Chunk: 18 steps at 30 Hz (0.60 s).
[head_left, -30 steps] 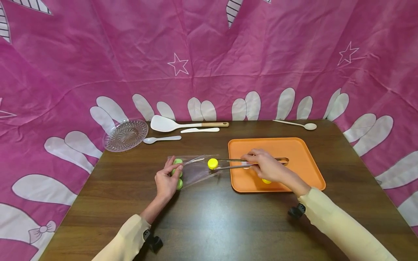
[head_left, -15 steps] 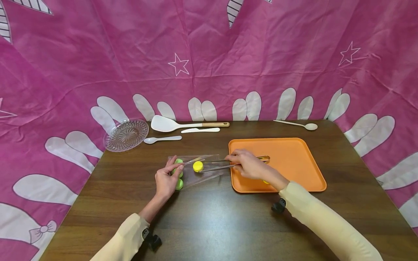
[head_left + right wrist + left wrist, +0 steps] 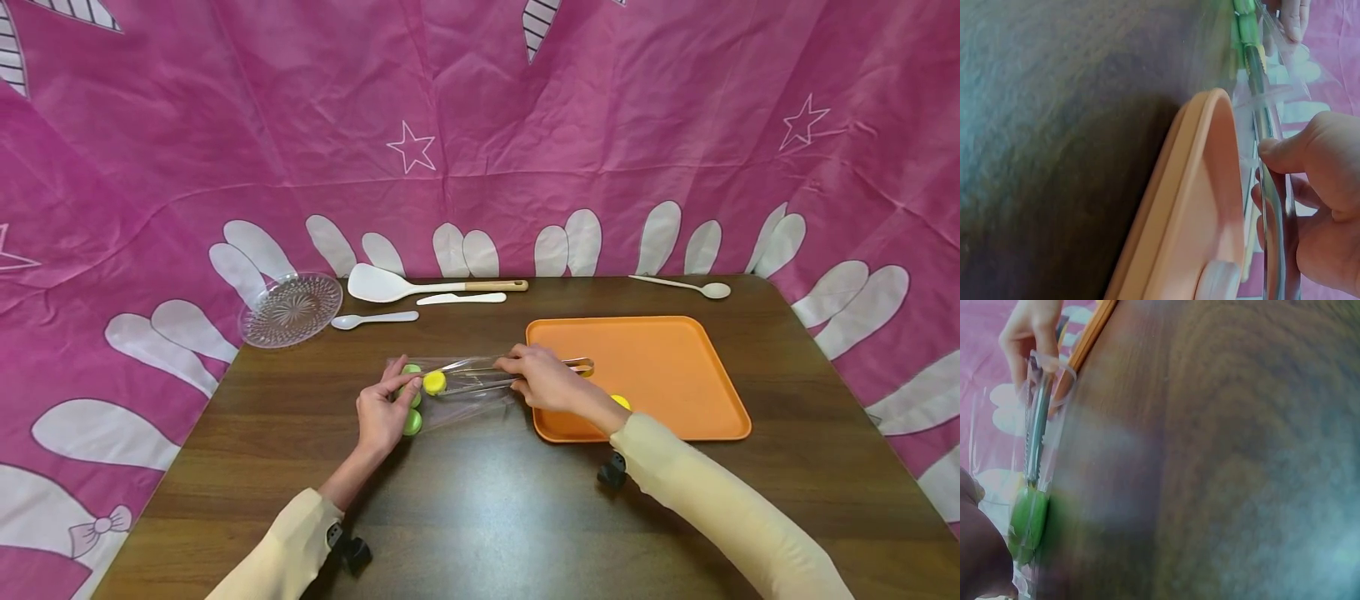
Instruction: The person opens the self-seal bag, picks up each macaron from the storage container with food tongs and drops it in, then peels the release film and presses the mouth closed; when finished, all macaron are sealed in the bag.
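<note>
A clear plastic bag [image 3: 459, 410] lies on the table, its mouth toward the tray. My left hand [image 3: 381, 417] pinches the bag's upper layer between thumb and fingers. Several green macarons [image 3: 412, 423] sit in a row at the closed end, partly under that hand. My right hand [image 3: 547, 381] grips steel tongs [image 3: 476, 387], which reach into the bag. Between their tips is a yellow macaron [image 3: 434, 383], close beside the green ones. In the right wrist view the thumb [image 3: 1282, 153] presses on one arm of the tongs.
An orange tray [image 3: 667, 358] stands at right, with another yellow macaron [image 3: 620, 402] near its front edge. Along the back lie a clear plate [image 3: 290, 311], a spatula [image 3: 378, 284], a white knife [image 3: 461, 298], a small spoon [image 3: 375, 319] and a long spoon [image 3: 715, 290].
My right hand has moved left with the tongs, carrying the yellow macaron deeper into the bag, up to the green ones. The left hand has stayed in place.
</note>
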{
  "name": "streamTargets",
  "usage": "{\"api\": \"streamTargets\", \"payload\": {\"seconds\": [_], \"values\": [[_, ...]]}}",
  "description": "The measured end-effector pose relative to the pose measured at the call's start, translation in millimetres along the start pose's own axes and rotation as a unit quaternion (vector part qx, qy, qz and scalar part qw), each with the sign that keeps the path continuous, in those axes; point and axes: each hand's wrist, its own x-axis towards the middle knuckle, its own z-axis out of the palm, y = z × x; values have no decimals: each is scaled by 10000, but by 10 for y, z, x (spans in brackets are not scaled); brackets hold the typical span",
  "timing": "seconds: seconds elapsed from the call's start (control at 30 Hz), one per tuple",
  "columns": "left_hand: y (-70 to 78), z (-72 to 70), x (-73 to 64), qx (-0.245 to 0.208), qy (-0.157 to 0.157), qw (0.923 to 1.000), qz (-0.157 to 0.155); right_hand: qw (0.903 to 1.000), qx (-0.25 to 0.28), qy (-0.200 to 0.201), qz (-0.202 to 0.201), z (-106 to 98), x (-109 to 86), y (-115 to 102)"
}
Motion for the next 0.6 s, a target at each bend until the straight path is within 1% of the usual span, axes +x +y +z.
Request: {"api": "streamTargets", "payload": {"seconds": [0.17, 0.3, 0.47, 0.6], "values": [[-10, 6, 6, -28, -25, 10000, 54, 9999, -113, -45, 81, 26, 31, -37], [-15, 11, 2, 44, -8, 10000, 81, 9999, -103, 10, 107, 53, 47, -60], [7, 8, -6, 91, -55, 9999, -26, 9998, -111, 113, 84, 94, 53, -70], [16, 5, -9, 101, -92, 9999, -82, 9999, -113, 93, 90, 111, 52, -77]]}}
